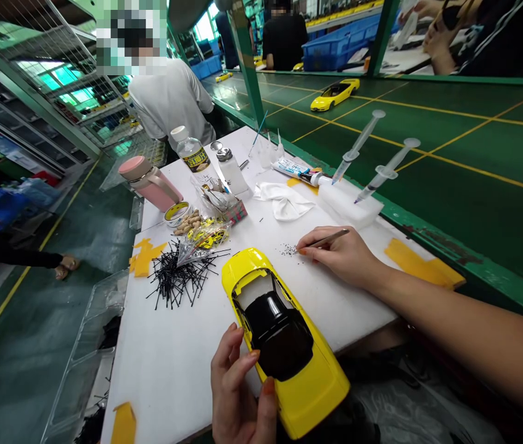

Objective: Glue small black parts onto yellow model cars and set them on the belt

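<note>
My left hand (238,394) grips the side of a yellow model car body (314,398) with a black roof. The car slants across the near edge of the white tabletop (160,364); whether the hand also supports it from below is hidden. Pinched in my right hand (345,256) are metal tweezers (333,238). Their tip points down at a scatter of tiny black parts (286,250) on the tabletop, just beyond the car. I cannot make out whether the tip has one of them.
Black thin-stemmed pieces (178,277) lie in a pile on the left. Behind stand a pink cup (150,182), a bottle (194,154) and a pump dispenser (231,169). Syringes (386,169) stick up from a white foam block (349,203). Another yellow car (335,95) sits on the green belt.
</note>
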`<state>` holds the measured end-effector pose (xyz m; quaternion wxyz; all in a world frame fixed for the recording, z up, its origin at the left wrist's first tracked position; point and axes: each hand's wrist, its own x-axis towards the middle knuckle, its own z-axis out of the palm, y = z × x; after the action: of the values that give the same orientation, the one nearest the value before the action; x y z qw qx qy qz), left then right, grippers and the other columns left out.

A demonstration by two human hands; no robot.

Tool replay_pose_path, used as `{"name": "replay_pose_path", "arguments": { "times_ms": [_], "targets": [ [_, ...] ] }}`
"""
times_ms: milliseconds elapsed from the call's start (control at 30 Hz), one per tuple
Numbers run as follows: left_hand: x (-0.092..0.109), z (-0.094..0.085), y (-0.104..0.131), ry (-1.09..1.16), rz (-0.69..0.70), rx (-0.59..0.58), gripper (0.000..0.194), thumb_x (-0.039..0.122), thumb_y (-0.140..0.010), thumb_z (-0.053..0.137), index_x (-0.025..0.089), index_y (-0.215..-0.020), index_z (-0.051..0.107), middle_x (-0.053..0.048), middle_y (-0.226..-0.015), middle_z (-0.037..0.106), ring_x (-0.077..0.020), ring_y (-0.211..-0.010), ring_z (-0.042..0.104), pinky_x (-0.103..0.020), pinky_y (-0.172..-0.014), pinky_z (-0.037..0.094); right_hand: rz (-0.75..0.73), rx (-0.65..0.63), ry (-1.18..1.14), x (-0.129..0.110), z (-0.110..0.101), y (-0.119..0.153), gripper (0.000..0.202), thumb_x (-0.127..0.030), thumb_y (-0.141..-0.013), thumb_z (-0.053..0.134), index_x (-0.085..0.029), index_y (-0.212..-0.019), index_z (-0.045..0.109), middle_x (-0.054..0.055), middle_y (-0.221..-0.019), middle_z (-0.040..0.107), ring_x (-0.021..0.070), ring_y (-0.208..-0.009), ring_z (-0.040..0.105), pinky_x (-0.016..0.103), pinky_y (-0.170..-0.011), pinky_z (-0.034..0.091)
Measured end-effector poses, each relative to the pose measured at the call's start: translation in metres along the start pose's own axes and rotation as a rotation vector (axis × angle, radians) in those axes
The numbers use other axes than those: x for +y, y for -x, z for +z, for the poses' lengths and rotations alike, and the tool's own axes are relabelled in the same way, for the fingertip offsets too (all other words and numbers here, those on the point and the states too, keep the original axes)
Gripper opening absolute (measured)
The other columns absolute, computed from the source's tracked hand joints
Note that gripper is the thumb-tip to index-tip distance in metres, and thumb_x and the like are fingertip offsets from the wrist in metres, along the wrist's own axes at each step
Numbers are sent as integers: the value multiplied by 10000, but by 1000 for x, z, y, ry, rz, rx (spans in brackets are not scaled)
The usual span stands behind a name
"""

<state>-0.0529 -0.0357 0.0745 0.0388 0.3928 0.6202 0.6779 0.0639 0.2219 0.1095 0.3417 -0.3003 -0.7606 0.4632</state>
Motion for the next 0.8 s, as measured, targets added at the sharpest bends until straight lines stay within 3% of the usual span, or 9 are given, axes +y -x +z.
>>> {"name": "replay_pose_path", "arguments": {
  "times_ms": [300, 633, 800],
  "targets": [
    [-2, 0, 2, -28, -5, 19, 138, 307, -1001, 702, 233, -1100, 764, -119, -1421, 651, -283, -1442, 570, -432, -1212, 476, 11, 12, -2, 1, 0, 0, 151, -295, -843, 723, -209, -856, 847, 66, -909, 825, 235, -810, 732, 336, -657, 573],
    [-2, 0, 0, -17, 23, 3, 141, 262, -997, 699, 240, -1121, 762, -100, -1420, 648, -256, -1444, 563, -384, -1211, 469, 1, 2, -8, 0, 2, -1, 160, -296, -844, 716, -202, -844, 846, 60, -893, 821, 220, -784, 721, 340, -665, 566],
    [-2, 0, 0, -20, 16, 5, 129, 265, -997, 699, 227, -1103, 763, -117, -1415, 649, -276, -1447, 564, -426, -1218, 473, 10, 9, -15, 0, 2, 0, 158, -303, -846, 724, -205, -856, 847, 63, -909, 823, 228, -797, 727, 343, -666, 573]
  ]
}}
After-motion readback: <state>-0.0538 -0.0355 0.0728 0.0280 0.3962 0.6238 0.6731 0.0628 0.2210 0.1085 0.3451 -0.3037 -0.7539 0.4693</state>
